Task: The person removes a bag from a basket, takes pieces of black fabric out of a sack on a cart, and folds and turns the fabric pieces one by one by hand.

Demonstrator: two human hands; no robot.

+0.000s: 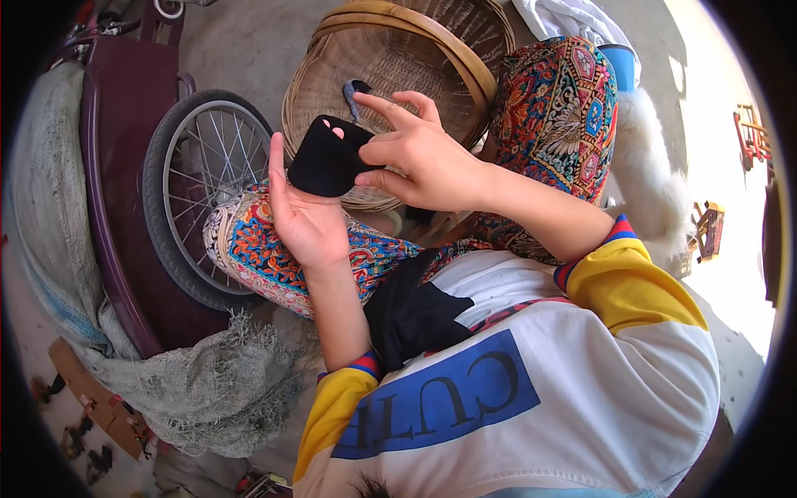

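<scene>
A small piece of black cloth lies over the fingers of my left hand. That palm faces up with the thumb stretched out to the side, and two fingertips show near the cloth's upper edge. The other fingers are hidden by it. My right hand pinches the right edge of the black cloth between thumb and finger, while its other fingers are raised. Behind the hands stands a round wicker basket, with a small grey-blue and black strip of cloth in it.
A bicycle-type wheel and a maroon cart stand at left, with frayed grey sacking draped beside them. My patterned trouser legs flank the basket. Black cloth lies on my lap. White fluffy material sits at right.
</scene>
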